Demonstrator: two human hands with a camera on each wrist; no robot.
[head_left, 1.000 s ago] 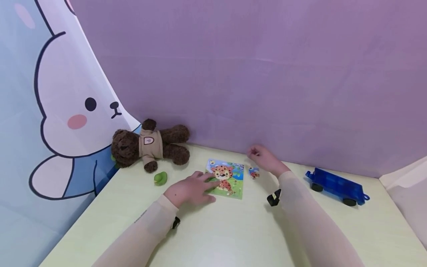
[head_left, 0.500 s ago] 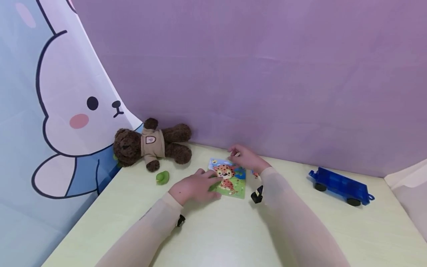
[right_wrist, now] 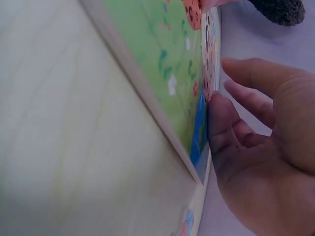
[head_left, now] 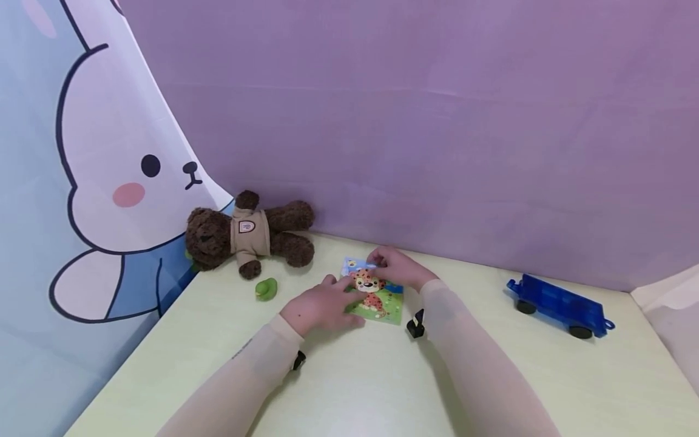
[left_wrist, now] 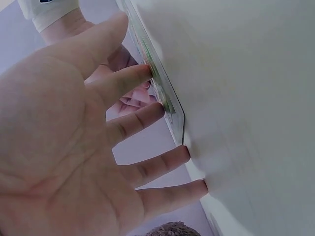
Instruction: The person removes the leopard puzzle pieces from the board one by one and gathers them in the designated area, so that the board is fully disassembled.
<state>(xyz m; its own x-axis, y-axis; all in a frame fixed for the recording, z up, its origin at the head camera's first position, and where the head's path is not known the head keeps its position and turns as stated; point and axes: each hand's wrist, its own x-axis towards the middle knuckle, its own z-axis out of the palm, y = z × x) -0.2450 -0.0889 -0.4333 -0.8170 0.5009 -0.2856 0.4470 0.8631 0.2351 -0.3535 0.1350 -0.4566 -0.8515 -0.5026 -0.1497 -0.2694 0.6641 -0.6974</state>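
Note:
A leopard jigsaw puzzle [head_left: 389,311] lies flat on the table between both hands. My left hand [head_left: 323,305] spreads its fingers over the puzzle's left side; two fingertips touch the puzzle in the left wrist view, and the other two reach the tabletop beyond its corner. Over the puzzle's upper right sits my right hand [head_left: 401,267]. Its fingers bend loosely, and a fingertip [right_wrist: 216,101] touches the picture near the leopard's head. No piece shows between thumb and fingers. A loose puzzle piece [right_wrist: 186,223] lies beyond the puzzle's corner, hidden in the head view.
A brown teddy bear [head_left: 248,237] lies at the back left, with a small green duck [head_left: 266,289] in front of it. The blue toy wagon [head_left: 561,306] stands on the right. A purple cloth [head_left: 409,133] hangs along the table's back edge.
My right hand has moved left from above the loose piece and down onto the puzzle's upper right. The left hand keeps its place on the puzzle.

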